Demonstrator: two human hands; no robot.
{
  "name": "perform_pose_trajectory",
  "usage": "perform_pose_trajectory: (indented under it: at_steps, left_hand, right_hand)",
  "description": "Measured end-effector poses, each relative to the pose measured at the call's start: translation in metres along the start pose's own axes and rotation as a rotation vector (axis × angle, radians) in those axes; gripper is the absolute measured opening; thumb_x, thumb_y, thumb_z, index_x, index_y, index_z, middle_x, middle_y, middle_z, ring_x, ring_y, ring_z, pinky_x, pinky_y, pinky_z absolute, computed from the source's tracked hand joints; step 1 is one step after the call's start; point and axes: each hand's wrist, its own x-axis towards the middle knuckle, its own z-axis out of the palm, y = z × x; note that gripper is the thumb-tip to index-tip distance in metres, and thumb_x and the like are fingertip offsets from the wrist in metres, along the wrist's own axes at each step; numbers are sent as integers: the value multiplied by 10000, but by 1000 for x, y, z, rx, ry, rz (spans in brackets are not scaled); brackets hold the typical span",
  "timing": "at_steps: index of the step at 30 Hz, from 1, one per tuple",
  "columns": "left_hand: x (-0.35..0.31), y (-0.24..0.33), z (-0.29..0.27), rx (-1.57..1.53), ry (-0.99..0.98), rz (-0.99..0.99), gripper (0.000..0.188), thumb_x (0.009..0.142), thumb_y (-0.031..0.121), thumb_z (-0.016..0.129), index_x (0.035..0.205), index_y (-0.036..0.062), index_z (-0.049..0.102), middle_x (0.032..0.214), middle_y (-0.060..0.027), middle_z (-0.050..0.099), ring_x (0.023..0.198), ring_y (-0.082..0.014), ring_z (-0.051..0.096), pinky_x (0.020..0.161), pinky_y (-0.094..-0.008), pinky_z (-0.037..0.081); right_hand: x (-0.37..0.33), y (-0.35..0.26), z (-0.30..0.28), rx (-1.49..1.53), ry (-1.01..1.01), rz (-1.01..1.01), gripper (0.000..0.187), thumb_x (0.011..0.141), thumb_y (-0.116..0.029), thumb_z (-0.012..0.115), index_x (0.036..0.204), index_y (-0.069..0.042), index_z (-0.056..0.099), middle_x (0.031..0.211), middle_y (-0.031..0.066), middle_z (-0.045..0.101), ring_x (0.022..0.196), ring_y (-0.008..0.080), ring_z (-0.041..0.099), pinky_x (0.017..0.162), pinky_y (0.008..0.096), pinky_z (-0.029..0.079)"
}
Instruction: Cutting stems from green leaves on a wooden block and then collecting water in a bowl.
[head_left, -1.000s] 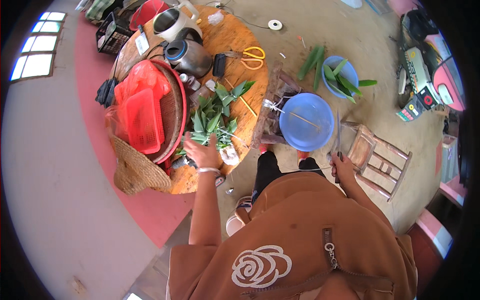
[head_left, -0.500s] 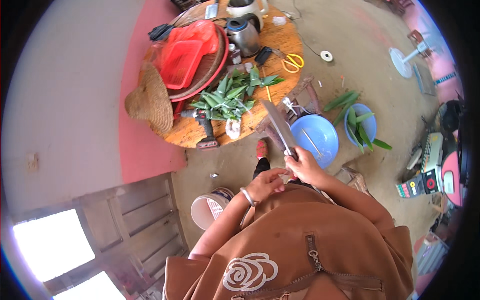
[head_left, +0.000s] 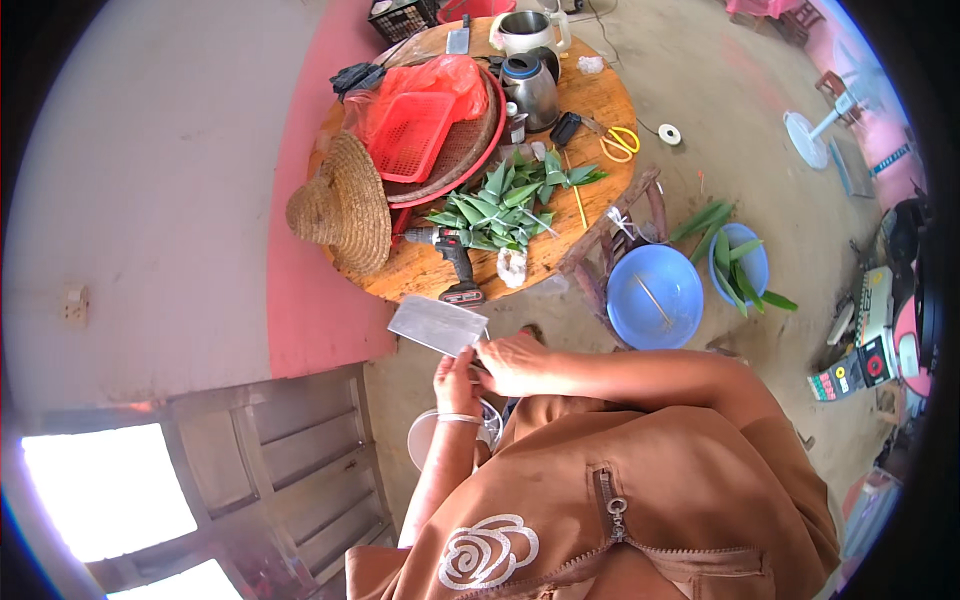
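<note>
In front of my body my right hand (head_left: 513,364) is closed round the handle of a cleaver (head_left: 438,324). Its broad grey blade points left and lies almost flat to my view. Close against the base of the blade is my left hand (head_left: 456,388), fingers drawn together and a bracelet on the wrist. What those fingers pinch, if anything, is too small to make out. Beyond the blade, a cordless drill (head_left: 455,262) and tied bundles of green leaves (head_left: 500,205) lie on the round wooden table (head_left: 590,100).
A straw hat (head_left: 340,205), red basket (head_left: 410,135), steel kettle (head_left: 530,95) and yellow-handled scissors (head_left: 620,143) are on the table. Right of it stand a wooden chair (head_left: 600,265), a blue basin (head_left: 655,297) and a smaller one (head_left: 765,262) with long leaves. A white bucket (head_left: 424,440) stands below my left hand.
The cleaver has swung left and down, from pointing up toward the table to lying across toward the left. Both hands have moved left and closer together. My view has shifted slightly.
</note>
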Motion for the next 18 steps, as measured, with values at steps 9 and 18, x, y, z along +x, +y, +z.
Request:
perform_pose_trajectory:
  at_steps: [9,18]
  left_hand:
    - [216,121,-178,836,-128,-77,114,881,181,555,848,73,539,616,21,488,425,-52,375,368,-203,255]
    - [417,95,-166,787,-307,-198,193,876,210,567,1010,74,590,694,0,547,485,-66,447,401,-210,339]
  right_hand:
    - [130,16,31,292,114,76,276,828,-326,548,957,-94,622,806,134,648,739,309,627,675,413,477]
    - [-24,135,56,65,377,973,236,769,-214,500,835,-30,632,834,201,630,795,361,604,719,444,473]
